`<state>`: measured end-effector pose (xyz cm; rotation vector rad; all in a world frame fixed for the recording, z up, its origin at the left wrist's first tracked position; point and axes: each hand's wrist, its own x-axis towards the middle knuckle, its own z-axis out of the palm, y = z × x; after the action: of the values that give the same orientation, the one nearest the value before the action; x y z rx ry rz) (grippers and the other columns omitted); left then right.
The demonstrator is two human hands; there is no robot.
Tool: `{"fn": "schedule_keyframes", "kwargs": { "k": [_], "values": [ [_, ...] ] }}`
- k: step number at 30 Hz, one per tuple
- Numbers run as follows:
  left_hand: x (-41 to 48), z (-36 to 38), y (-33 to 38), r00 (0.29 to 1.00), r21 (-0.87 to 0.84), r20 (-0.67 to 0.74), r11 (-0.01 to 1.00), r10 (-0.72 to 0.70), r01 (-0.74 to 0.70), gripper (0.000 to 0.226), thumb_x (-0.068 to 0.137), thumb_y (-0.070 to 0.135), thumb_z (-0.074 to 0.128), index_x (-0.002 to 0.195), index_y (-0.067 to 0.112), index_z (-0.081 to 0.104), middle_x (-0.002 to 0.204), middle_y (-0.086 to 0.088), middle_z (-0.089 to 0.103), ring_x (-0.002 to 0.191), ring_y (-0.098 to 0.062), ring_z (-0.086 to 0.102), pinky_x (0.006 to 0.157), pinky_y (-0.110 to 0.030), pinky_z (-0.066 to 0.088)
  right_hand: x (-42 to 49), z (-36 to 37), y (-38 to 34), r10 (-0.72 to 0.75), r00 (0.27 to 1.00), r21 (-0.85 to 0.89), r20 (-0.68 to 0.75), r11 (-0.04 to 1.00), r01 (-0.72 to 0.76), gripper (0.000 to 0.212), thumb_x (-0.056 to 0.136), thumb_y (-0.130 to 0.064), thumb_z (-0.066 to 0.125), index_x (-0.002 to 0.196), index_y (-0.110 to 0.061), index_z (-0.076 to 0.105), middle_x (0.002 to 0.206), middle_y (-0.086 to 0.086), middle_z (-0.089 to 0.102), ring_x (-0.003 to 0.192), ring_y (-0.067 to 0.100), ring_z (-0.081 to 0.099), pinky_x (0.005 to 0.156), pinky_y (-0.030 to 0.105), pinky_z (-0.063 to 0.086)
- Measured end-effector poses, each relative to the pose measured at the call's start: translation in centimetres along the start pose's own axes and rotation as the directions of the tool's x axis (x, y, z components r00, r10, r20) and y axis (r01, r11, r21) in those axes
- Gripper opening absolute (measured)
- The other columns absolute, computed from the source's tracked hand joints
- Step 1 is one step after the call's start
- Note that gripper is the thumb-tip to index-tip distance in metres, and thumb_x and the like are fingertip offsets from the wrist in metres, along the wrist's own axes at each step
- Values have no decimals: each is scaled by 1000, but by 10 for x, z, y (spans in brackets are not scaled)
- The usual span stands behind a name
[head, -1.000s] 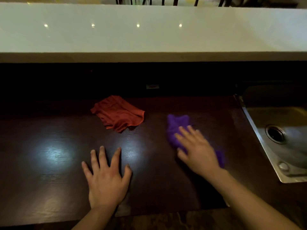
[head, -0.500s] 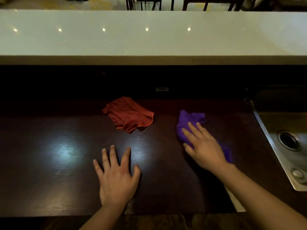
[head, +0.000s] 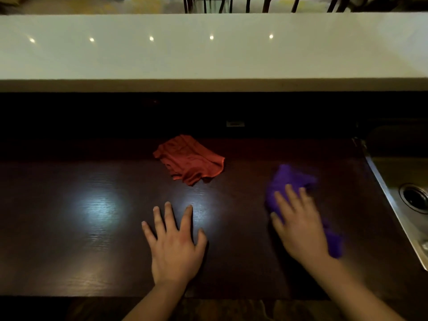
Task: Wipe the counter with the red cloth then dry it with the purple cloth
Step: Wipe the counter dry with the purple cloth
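The dark wood counter [head: 69,228] spans the lower half of the view. A crumpled red cloth [head: 190,161] lies at its middle back, untouched. My right hand [head: 298,225] presses flat on the purple cloth [head: 289,181], which sticks out past the fingertips and by the wrist; both are motion-blurred. My left hand [head: 173,244] rests flat on the counter with fingers spread, holding nothing, in front of the red cloth.
A steel sink [head: 400,195] with a round drain is set into the counter at the right. A raised white ledge [head: 208,54] runs along the back above a dark recess. Chair legs stand beyond it.
My right hand has slid the purple cloth to the right, towards the sink. The left hand and the red cloth have stayed where they were on the counter.
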<state>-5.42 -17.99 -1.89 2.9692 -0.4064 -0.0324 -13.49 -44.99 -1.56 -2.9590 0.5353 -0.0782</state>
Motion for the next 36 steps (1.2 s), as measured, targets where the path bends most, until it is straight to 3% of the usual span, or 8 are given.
{"fn": "schedule_keyframes", "kwargs": {
  "k": [3,8,14,16,21,27,32,36],
  "values": [
    [0,0,0,1000,-8,-9,1000,-2,2,64,84,54,43,142,30,46,153,-23,37,146,-43,21,114,-69,15,28,0,-16,-153,987,4,41,988,153,54,94,-50,40,140,-22,50,153,8,40,144,37,29,116,51,29],
    [-1,-1,-1,1000,-18,-12,1000,-6,6,64,84,55,40,142,29,46,154,-23,36,147,-43,21,114,-68,15,83,-3,-43,62,995,47,72,997,-66,55,97,-51,37,147,-30,36,161,6,25,149,34,13,121,45,15],
    [0,-1,-1,1000,-47,-24,999,-5,4,65,82,56,42,141,29,49,153,-23,37,146,-42,22,114,-68,15,12,13,-89,-392,916,122,88,916,381,54,87,-50,45,137,-31,49,153,2,42,143,31,33,116,47,29],
    [0,0,-2,1000,-53,-20,999,-7,6,65,82,56,42,142,30,48,154,-21,36,147,-41,21,115,-67,14,39,13,-83,-354,933,94,59,933,348,54,90,-50,41,138,-29,50,153,1,41,144,28,32,117,46,26],
    [-1,2,-4,1000,-67,-22,998,-10,9,63,83,57,43,142,32,45,155,-20,35,149,-39,17,117,-65,11,93,10,-98,-28,998,102,53,994,23,57,95,-47,40,148,-25,36,161,2,25,150,29,12,122,44,10],
    [-3,-5,-7,999,-235,-25,972,-28,22,60,84,49,48,137,22,51,155,-15,38,150,-32,18,120,-58,5,15,13,-111,-460,880,113,115,886,449,54,88,-50,43,139,-32,49,153,-1,41,145,27,30,117,44,26],
    [-5,-22,-48,997,-399,33,916,67,-49,55,87,43,46,136,20,54,154,-5,42,147,-20,26,123,-45,7,29,4,-106,-91,992,77,91,994,84,57,95,-50,42,148,-29,36,161,1,24,150,27,13,121,42,14],
    [-12,-33,-138,999,-138,7,990,45,-43,63,87,53,24,141,35,49,155,-2,40,148,-23,25,115,-64,14,-26,20,-180,-417,905,129,85,905,405,54,88,-49,48,138,-29,51,151,3,44,142,33,35,115,47,30]
  ]
}}
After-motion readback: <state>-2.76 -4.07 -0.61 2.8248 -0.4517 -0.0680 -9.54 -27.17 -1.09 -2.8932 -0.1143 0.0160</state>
